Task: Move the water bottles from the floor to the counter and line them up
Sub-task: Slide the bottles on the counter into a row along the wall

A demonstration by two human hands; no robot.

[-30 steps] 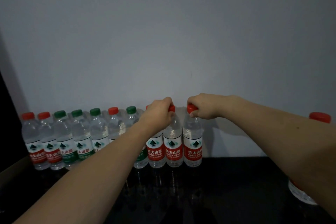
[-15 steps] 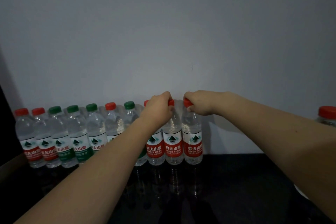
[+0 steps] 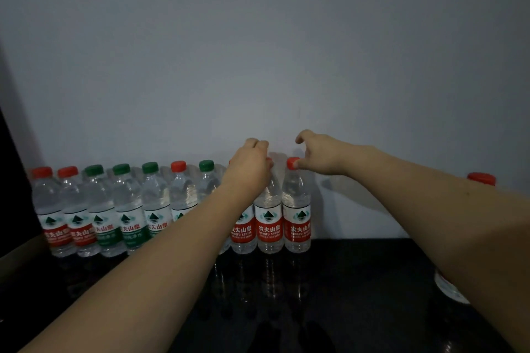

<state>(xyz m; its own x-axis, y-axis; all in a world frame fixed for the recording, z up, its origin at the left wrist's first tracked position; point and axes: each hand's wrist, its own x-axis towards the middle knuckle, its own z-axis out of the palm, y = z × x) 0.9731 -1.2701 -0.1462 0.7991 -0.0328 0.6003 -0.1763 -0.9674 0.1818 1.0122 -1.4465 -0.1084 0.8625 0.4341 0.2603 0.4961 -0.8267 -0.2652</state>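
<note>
Counter (image 3: pixel 358 281): right hand (image 3: pixel 324 152) seemingly touches end bottle's (image 3: pixel 296 209) cap.

Head view, forward-down, near counter (image 3: pixel 358 281)

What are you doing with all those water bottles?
A person is lining up water bottles along the wall at the back of a dark counter. The row mixes red and green caps. The right hand is open above the end bottle, with one fingertip at its red cap. The left hand is over the caps of the bottles next to it; its grip is hidden. One more bottle stands apart behind the right arm.
</note>
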